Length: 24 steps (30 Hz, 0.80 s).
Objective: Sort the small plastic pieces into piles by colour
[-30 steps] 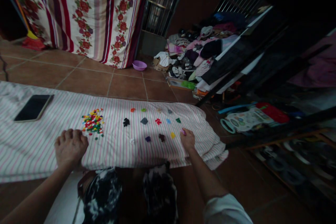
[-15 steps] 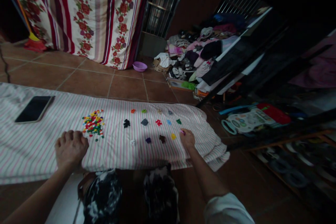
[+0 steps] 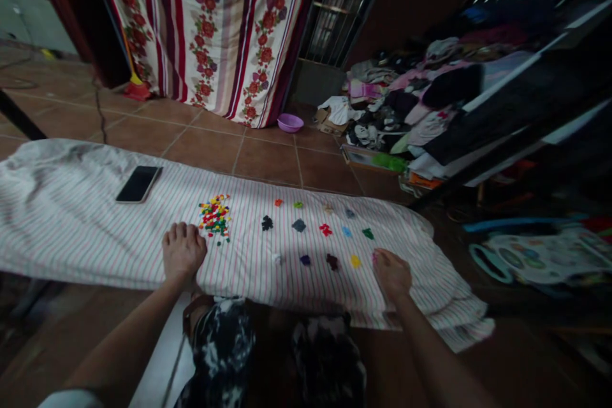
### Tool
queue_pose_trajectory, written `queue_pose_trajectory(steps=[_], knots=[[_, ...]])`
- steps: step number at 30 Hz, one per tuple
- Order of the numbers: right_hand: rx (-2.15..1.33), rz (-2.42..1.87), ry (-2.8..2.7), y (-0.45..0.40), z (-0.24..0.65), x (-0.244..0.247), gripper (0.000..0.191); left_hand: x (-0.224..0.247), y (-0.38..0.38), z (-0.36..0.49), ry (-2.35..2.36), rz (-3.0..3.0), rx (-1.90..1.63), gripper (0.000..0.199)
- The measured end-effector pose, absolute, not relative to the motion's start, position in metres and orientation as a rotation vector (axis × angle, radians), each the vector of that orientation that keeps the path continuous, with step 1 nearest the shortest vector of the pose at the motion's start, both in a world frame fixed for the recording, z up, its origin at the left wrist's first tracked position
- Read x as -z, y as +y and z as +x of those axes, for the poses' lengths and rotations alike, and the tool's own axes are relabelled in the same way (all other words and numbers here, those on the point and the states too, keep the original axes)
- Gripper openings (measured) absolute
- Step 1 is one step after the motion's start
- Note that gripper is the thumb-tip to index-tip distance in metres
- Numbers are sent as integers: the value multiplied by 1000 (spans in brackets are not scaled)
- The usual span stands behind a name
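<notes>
My left hand (image 3: 183, 251) rests palm down on the striped cloth (image 3: 191, 191), fingers spread, beside a mixed heap of small coloured pieces (image 3: 215, 213). At the right, my right hand (image 3: 393, 269) is closed at the cloth, with a bit of pink at its fingertips. Just left of it lies a yellow pile (image 3: 355, 261), with a brown pile (image 3: 332, 261) and a dark purple pile (image 3: 305, 260) further left. Behind them sit a green pile (image 3: 368, 233), a red pile (image 3: 326, 229), a grey pile (image 3: 299, 225) and a black pile (image 3: 267, 223).
A phone (image 3: 138, 184) lies on the cloth at the left. Beyond it, on the tiled floor, are a purple basin (image 3: 290, 122) and a broom (image 3: 137, 88) by a flowered curtain (image 3: 229, 25). A heap of clothes (image 3: 406, 95) fills the back right.
The view has swung left, so everything appears further right. My right hand is slightly nearer the front edge relative to the piles, still with pink at its fingertips. My left hand stays beside the mixed heap.
</notes>
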State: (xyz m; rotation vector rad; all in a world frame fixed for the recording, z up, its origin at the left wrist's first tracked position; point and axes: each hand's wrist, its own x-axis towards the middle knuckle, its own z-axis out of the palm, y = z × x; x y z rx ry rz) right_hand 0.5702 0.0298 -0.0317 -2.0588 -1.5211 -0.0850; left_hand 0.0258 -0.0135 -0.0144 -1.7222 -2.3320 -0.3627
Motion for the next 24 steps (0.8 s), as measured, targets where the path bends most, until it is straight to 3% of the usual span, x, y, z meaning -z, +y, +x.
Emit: queue_pose_trajectory(steps=[8, 13, 19, 24], knots=[[63, -1882, -1445, 54, 523, 5, 40, 18, -13, 24, -2327, -1746, 457, 36], [-234, -1652, -1586, 60, 427, -14, 34, 21, -13, 23, -2321, -1744, 471, 34], [-614, -1297, -1798, 45, 307, 3, 20, 18, -15, 24, -2303, -1739, 449, 34], [-774, -1280, -1981, 34, 237, 22, 17, 15, -15, 25, -2314, -1734, 425, 33]])
